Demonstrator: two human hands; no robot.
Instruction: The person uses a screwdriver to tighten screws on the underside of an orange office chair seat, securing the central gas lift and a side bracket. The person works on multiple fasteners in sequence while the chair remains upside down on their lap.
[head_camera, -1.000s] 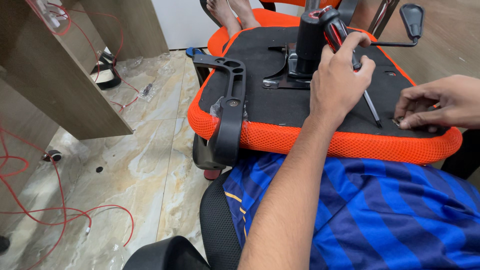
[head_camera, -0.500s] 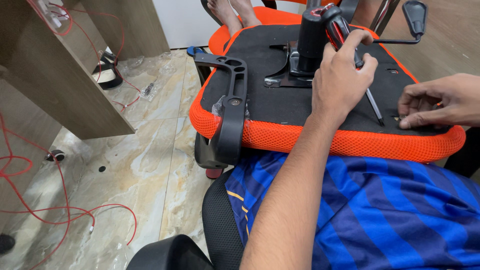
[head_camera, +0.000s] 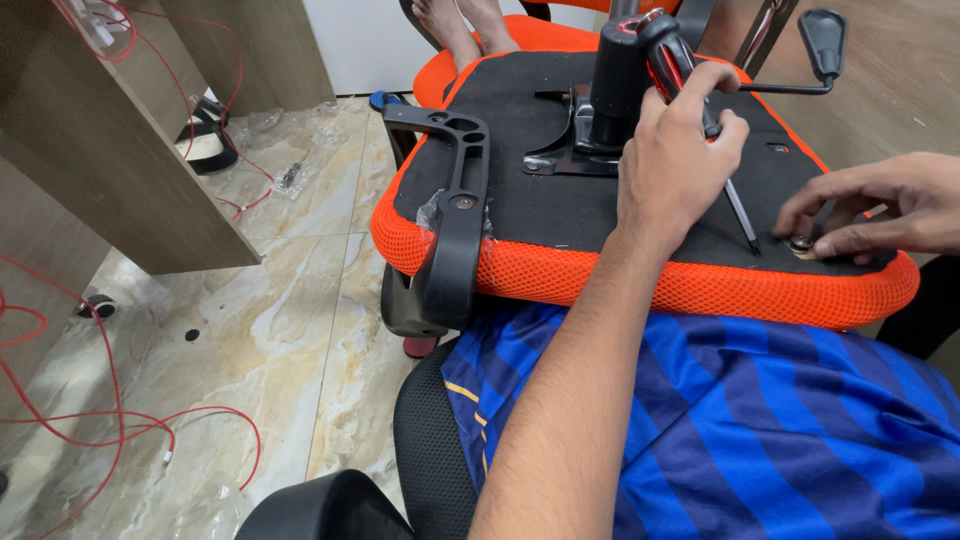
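Note:
An upturned orange mesh chair seat (head_camera: 640, 285) with a black underside lies across my lap. My left hand (head_camera: 675, 165) grips a red-and-black screwdriver (head_camera: 672, 50); its shaft slants down to the right, and the tip rests at a small screw or washer (head_camera: 800, 243) near the seat's right edge. My right hand (head_camera: 880, 205) comes in from the right and pinches that small part with its fingertips. A black armrest (head_camera: 455, 215) is fixed to the seat's left side. The black seat mechanism with its column (head_camera: 610, 90) stands in the middle of the underside.
A lever with a black paddle (head_camera: 822, 35) sticks out at the top right. Another person's bare feet (head_camera: 465, 20) rest beyond the seat. Wooden panels (head_camera: 110, 150) and red wires (head_camera: 120, 425) are on the marble floor at left. A black chair part (head_camera: 330, 505) is below me.
My left hand and the screwdriver have shifted slightly. My right hand stays at the small part near the seat's right edge.

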